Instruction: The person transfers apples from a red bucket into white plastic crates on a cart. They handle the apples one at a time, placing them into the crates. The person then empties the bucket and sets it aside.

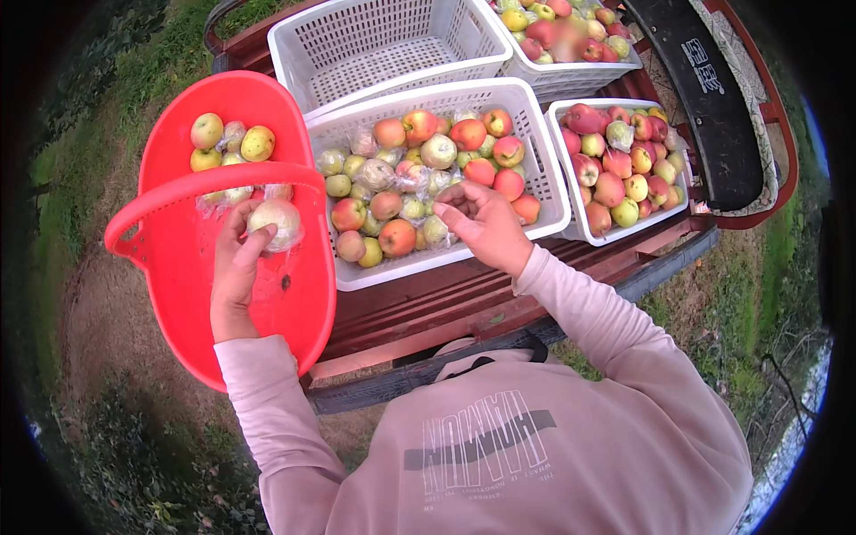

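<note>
My left hand [236,267] is closed round a pale apple in a clear plastic bag [276,225], held over the red basket [308,294]. Inside the basket, several yellow-green apples [259,143], some bagged in plastic, lie toward the far end. Over the white crate [410,272] in the middle, my right hand [489,223] hovers with its fingers bent and thumb apart, and nothing shows in its grasp. Red, yellow and plastic-bagged apples [397,238] partly fill that crate, close to the right fingertips.
A white crate [392,45] behind shows its bare slatted bottom. To the right stands a smaller crate of red apples [615,162], with another apple-filled crate [571,71] behind it. The crates rest on a red metal cart bed [401,316]. A black padded seat back [713,98] rises at the far right.
</note>
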Demonstrator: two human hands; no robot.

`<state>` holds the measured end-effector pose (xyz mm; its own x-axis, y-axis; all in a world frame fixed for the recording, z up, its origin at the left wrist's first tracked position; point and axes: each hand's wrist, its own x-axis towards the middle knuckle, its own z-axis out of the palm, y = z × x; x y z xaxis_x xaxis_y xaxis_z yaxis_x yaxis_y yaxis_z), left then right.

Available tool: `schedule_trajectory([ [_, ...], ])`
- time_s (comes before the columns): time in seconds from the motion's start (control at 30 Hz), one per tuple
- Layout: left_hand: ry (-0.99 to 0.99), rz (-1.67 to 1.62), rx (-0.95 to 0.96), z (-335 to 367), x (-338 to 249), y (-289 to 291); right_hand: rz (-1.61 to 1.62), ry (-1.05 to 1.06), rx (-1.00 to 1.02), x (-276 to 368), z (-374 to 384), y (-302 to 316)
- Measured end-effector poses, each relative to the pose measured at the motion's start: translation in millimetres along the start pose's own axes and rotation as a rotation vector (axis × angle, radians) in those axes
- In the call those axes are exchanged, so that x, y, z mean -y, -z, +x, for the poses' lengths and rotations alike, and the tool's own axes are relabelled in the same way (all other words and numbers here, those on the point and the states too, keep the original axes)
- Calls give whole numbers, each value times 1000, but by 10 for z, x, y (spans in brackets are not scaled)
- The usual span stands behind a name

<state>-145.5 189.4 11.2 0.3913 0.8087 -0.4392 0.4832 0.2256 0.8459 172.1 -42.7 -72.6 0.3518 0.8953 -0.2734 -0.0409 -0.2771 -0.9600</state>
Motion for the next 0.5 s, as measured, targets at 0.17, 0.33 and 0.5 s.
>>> schedule_trajectory([
  [0.17, -84, -322, 449, -278, -88, -65, 485, -183, 281, 519, -137, -717],
  [0.33, -66, -277, 614, -306, -89, -450, 742, -340, 316, 622, -147, -938],
  [0.5, 17, -165, 448, -172, -96, -377, 535, -350, 159, 159, -41, -338],
])
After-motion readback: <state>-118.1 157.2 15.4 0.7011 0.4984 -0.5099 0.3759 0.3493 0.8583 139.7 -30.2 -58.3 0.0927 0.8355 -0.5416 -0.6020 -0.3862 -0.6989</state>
